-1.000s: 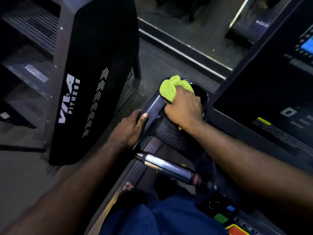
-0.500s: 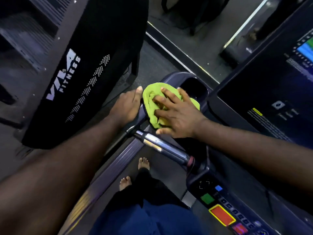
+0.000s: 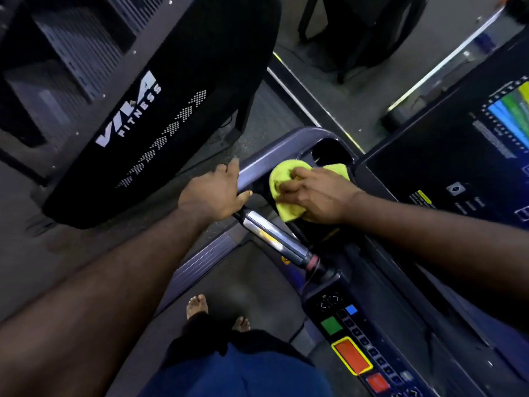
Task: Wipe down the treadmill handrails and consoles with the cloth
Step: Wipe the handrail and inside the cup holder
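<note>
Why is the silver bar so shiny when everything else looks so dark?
Head view: the room is dim, so the silver bar mirrors a light as a bright glare streak; the lit screen and yellow-green cloth under the right hand stand out too; the machine at upper left is blurred.

Dim gym corner.
A black lettered panel [image 3: 183,90] is standing on dark flooring [image 3: 266,118]; a pale strip [image 3: 446,58], perhaps trim, is glinting beyond.

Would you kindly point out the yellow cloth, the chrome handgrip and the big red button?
yellow cloth [image 3: 280,179]: head view, bunched left part.
chrome handgrip [image 3: 274,237]: head view, middle of the bar.
big red button [image 3: 351,356]: head view, centre of its face.
</note>
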A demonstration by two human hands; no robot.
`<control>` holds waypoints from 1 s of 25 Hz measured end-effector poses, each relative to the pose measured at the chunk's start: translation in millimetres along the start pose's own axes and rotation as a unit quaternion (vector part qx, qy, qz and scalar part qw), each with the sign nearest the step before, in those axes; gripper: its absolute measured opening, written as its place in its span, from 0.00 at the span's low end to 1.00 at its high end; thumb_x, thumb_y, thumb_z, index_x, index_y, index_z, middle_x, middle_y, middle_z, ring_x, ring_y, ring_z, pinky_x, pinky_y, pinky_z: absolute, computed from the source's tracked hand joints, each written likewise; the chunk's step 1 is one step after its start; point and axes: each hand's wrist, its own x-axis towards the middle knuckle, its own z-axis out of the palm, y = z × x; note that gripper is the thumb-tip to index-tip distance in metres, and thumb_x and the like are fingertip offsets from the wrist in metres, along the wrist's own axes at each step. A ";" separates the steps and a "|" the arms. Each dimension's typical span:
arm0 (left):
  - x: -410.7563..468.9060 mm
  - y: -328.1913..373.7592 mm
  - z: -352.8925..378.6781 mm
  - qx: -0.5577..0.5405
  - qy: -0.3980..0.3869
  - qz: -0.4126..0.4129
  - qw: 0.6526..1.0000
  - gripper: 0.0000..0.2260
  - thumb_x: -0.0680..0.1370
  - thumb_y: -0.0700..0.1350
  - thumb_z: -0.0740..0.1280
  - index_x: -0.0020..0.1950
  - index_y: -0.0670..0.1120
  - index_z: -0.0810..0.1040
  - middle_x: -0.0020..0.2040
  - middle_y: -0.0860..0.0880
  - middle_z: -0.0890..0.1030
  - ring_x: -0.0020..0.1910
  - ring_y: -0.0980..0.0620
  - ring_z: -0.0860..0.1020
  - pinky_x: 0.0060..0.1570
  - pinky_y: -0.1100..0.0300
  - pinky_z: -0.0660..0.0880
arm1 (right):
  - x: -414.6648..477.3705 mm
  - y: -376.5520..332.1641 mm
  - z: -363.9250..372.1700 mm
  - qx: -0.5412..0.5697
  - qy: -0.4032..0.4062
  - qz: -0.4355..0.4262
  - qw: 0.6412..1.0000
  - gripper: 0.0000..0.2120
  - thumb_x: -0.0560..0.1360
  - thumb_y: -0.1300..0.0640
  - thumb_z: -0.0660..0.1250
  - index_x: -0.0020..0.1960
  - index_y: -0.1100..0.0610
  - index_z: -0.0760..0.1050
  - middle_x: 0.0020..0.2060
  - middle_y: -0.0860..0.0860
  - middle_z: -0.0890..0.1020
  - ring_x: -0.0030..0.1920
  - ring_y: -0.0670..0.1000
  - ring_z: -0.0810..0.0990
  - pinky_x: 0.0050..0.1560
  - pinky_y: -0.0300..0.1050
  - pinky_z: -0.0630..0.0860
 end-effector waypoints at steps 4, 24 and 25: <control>6.6 -1.2 0.7 0.010 -0.011 -0.006 1.000 0.44 0.76 0.68 0.64 0.83 0.45 0.54 0.72 0.38 0.73 0.64 0.34 0.78 0.58 0.41 0.78 | 34.5 9.7 14.0 -0.012 0.052 -0.081 0.995 0.24 0.76 0.48 0.61 0.70 0.47 0.79 0.56 0.44 0.83 0.52 0.56 0.73 0.51 0.52 0.75; -7.5 12.6 -13.5 0.047 -0.038 0.079 0.995 0.61 0.59 0.89 0.59 0.84 0.63 0.39 0.86 0.53 0.44 0.83 0.44 0.56 0.67 0.35 0.71 | 19.3 10.3 3.9 0.026 0.001 0.083 0.996 0.25 0.67 0.41 0.74 0.62 0.48 0.81 0.56 0.53 0.79 0.53 0.61 0.77 0.47 0.54 0.78; -9.0 13.5 -13.6 0.043 -0.044 0.079 0.995 0.61 0.59 0.89 0.59 0.84 0.63 0.39 0.86 0.53 0.44 0.83 0.44 0.56 0.68 0.35 0.71 | 18.1 4.5 7.8 0.031 -0.010 0.068 0.997 0.26 0.66 0.39 0.72 0.61 0.48 0.81 0.55 0.53 0.79 0.53 0.61 0.78 0.46 0.54 0.78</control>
